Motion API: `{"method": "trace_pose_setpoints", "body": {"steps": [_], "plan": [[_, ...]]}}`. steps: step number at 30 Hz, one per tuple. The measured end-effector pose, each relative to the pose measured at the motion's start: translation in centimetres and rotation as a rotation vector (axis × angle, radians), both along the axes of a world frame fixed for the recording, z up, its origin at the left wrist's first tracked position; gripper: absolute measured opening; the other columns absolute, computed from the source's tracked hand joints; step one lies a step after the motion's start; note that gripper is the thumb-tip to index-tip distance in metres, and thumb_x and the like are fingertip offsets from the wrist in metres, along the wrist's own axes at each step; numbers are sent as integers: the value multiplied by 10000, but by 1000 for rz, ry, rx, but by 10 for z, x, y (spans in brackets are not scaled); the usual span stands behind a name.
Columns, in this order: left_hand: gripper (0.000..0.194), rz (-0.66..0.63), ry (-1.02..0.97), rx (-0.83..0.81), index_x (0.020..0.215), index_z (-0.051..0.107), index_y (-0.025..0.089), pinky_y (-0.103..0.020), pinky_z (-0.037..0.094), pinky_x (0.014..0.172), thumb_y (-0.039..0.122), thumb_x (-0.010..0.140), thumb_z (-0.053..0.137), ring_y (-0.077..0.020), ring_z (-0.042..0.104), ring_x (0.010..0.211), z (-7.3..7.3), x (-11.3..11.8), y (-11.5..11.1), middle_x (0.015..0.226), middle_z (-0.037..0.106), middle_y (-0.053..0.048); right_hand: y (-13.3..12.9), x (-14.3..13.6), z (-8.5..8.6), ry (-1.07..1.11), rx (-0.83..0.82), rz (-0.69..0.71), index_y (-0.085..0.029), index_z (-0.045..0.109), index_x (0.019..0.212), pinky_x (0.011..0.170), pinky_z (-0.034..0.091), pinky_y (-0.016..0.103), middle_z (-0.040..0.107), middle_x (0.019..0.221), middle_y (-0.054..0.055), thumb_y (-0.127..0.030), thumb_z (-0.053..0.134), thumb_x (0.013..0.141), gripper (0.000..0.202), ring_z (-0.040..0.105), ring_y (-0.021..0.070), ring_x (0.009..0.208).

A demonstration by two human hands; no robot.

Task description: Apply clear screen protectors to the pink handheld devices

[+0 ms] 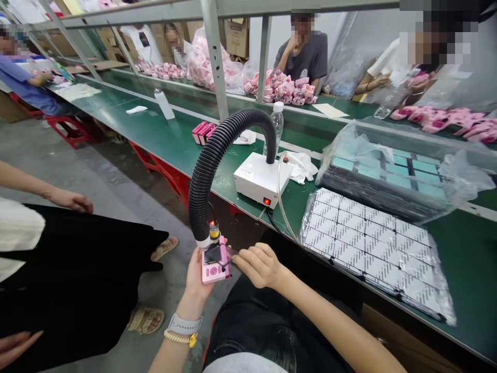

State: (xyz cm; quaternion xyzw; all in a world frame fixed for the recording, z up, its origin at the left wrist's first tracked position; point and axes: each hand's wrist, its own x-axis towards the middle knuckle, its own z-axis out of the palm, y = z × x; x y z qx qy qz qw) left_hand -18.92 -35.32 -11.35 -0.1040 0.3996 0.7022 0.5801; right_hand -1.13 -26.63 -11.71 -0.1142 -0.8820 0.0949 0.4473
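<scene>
My left hand [197, 272] is wrapped round a small pink device [214, 273], which looks like a toy digital camera with a dark screen and round buttons on its face. Between the pinched fingers of my right hand [258, 264] is a thin, see-through, dark-edged panel [230, 254], held against the right side of the screen. Just above the device is the open end of a black corrugated hose [201, 191], beside a small yellow-banded nozzle [214, 232] with a red light. The hose arches over from a white machine box [256, 178] whose red switch is lit.
On the green bench [174, 137] to the right lie a bagged sheet of white printed panels [361, 243] and a plastic-wrapped tray [384, 171]. Several pink boxes [204, 133] and a bottle [278, 124] stand behind. A person in a black skirt [77, 274] stands at left; others sit across the bench.
</scene>
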Motion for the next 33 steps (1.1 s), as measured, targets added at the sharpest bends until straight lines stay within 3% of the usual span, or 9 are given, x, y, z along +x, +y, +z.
{"method": "trace_pose_setpoints", "body": {"steps": [3,5,8,10,15,20,25,33], "plan": [[426,-96,42,4,1439,668,97,-478,714,839,257,1105,459,-355,860,950,11,18,-4,1115,853,-206,-2,34,38,-1,-221,-142,-217,701,1053,779,596,384,761,973,90,-178,591,1082,120,717,219,866],[378,-196,48,3,1420,663,133,-522,715,805,281,1098,531,-390,859,946,20,34,-4,1159,846,-215,4,58,66,-53,-400,-161,-213,673,1021,731,618,328,732,945,62,-210,594,1103,113,727,193,851],[356,-359,39,33,1409,648,173,-574,708,791,314,1085,599,-418,858,912,39,62,1,1188,841,-213,18,90,105,-207,-831,12,-229,693,938,638,611,286,756,892,19,-264,660,1071,141,739,169,753],[376,-499,41,100,1425,623,189,-566,706,776,374,1102,571,-412,859,868,53,78,6,1154,847,-197,27,106,125,-264,-1035,107,-237,711,916,629,609,301,784,877,18,-257,688,1041,128,747,179,742],[529,-831,45,269,1360,666,141,-413,696,743,556,1140,422,-336,855,800,88,107,22,940,850,-204,40,132,172,-398,-1076,108,-222,758,880,624,570,289,795,835,-6,-209,715,1009,136,735,164,743],[689,-972,27,287,1190,791,92,-332,678,748,636,1131,373,-287,848,791,108,124,32,936,849,-232,43,147,216,-483,-1011,66,-189,793,797,557,446,237,742,736,-29,-173,750,971,180,657,125,650],[691,-977,48,241,1124,794,102,-340,682,742,597,1147,312,-276,841,789,117,135,33,919,845,-231,33,151,236,-651,-981,-109,-198,776,896,594,428,285,778,884,15,-241,686,1011,153,672,169,782],[552,-909,89,255,1270,683,158,-353,686,722,579,1143,350,-285,848,756,114,140,34,894,847,-216,25,154,223,-588,-980,-137,-227,740,928,638,460,326,802,935,28,-277,686,1005,106,714,216,856]]}}
